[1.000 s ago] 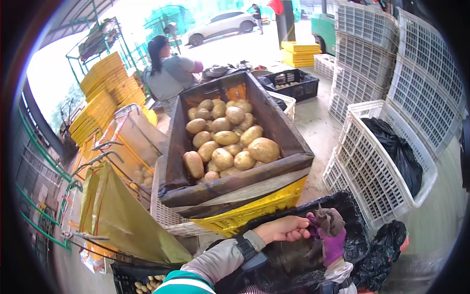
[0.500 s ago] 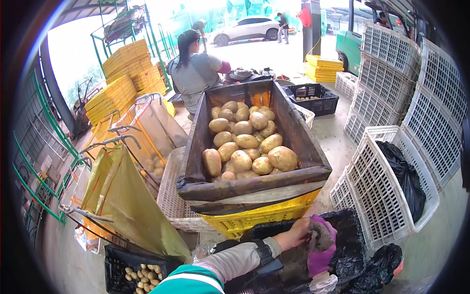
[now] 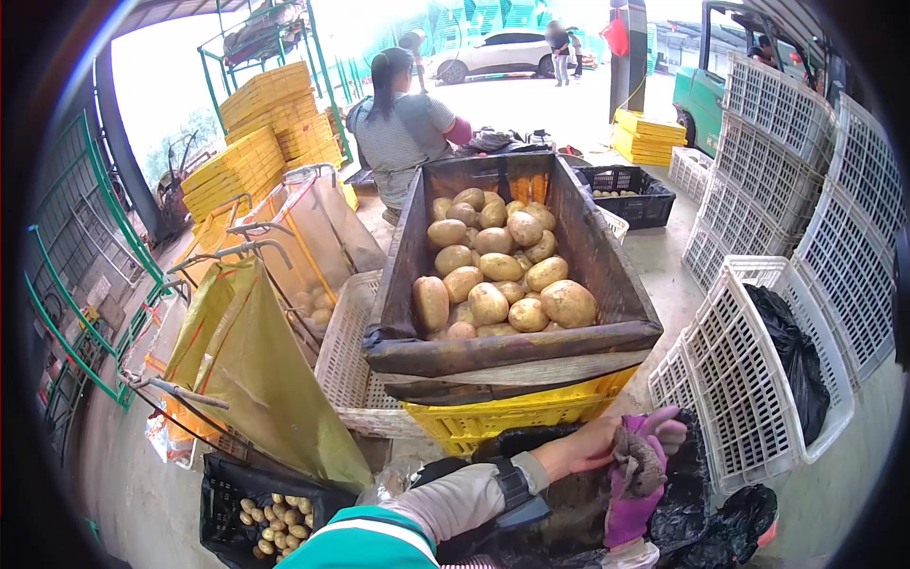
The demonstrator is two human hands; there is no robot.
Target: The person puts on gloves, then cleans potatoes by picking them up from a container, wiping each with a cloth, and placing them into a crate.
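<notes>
My left hand [image 3: 590,448] is bare, with a dark band on its wrist. Its fingers are closed on the grey, soiled part of a purple-and-grey glove [image 3: 637,462]. That glove is on my right hand [image 3: 633,488], whose forearm rises from the bottom edge. Gloved fingers stick out to the upper right, apart and holding nothing visible. Both hands are above a black-lined container [image 3: 559,484], just in front of a dark-lined bin [image 3: 512,353] on a yellow crate [image 3: 521,412]. Large potatoes [image 3: 498,267] lie in that bin.
White crates [image 3: 749,370] stand stacked on the right. A yellow-green sack [image 3: 256,370] hangs from a metal frame on the left. Below it, a black crate [image 3: 223,512] holds small potatoes. A person [image 3: 403,133] sits beyond the bin; a green forklift [image 3: 700,95] stands farther back.
The view has shifted, so the surroundings appear farther right. Both hands have moved slightly right together. The gloved fingers now extend past the grey part, which my left hand still grips.
</notes>
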